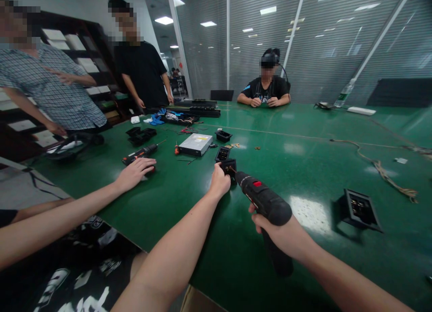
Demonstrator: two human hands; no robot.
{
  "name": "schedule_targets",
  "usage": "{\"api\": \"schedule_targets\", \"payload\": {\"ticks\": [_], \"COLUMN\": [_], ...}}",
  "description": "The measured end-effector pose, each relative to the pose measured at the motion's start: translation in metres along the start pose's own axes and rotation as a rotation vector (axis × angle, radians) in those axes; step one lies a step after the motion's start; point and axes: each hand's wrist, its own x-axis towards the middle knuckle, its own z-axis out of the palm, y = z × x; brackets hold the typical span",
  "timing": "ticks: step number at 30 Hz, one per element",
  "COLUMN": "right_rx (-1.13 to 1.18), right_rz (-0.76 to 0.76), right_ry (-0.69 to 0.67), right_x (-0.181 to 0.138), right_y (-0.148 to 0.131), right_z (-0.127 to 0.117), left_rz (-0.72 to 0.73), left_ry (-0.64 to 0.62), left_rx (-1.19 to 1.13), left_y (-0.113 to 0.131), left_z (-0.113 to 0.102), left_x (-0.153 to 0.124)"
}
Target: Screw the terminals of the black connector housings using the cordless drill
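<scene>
My left hand is closed on the near side of a small black housing, which sits on the green worktop at the middle of my view. My right hand is wrapped tight around the grip of a black power drill, at 4 o'clock from the housing. The drill's nose points toward 10 o'clock and its bit reaches the housing.

Just beyond the housing at 12 o'clock lies a second black housing, and a third lies farther along the same line. A silver drive case lies at 11 o'clock, with a small orange-handled screwdriver just beside its left end. At 9 o'clock a co-worker's hand rests palm down on the worktop, just beside a black and orange electric screwdriver.

At 3 o'clock, well apart, sits a larger square black frame, and a tan cable bundle trails at 2 o'clock. A seated person is at the far edge at 12 o'clock. 2 more stand at 10 o'clock, a person in a checked shirt and a person in a black shirt.
</scene>
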Motion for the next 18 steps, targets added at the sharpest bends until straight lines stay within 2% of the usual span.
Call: {"api": "schedule_targets", "payload": {"ticks": [8, 15, 18], "right_rx": [0.035, -0.002, -0.024], "right_rz": [0.107, 0.091, 0.063], "right_ry": [-0.058, -0.115, -0.096], "right_x": [0.001, 0.002, 0.000], "right_y": [0.013, 0.012, 0.013], "right_z": [0.005, 0.004, 0.006], "left_rz": [-0.018, -0.008, 0.014], "left_ry": [-0.030, -0.034, -0.032], "left_rx": [0.011, 0.004, -0.002], "left_y": [0.000, -0.004, -0.008], "left_z": [-0.002, -0.001, 0.002], "left_x": [-0.001, 0.000, 0.002]}}
